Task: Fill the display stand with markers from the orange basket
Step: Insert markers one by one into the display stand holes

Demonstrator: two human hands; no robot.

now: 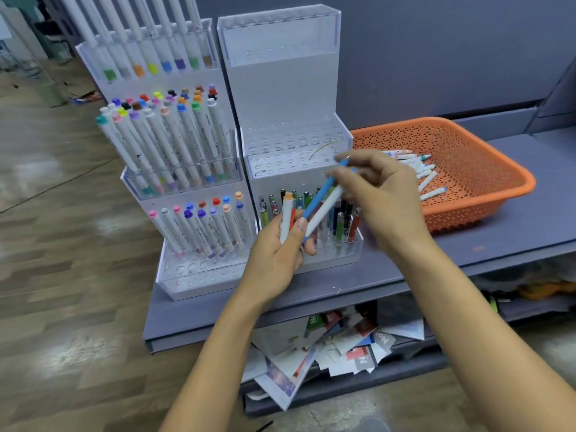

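head view: pulling one marker out of a handful, in front of the stand.
the left hand (277, 249) is gripping a small bunch (286, 218) of markers just in front of the stand (174, 182), fingers curled round them. the right hand (385, 194) is pinching the top of a blue marker (321, 198) in that bunch, seemingly drawing it out. the stand's upper tiers are holding many markers, but holes in its lowest front rows are showing empty. the second stand (290, 145), just right of it, is standing bare up top, with only pens (341, 226) in its bottom row. spare markers (419, 173) are lying in the basket (526, 182), well right of the stand. i'd judge the filling to be partly done, with plenty left.
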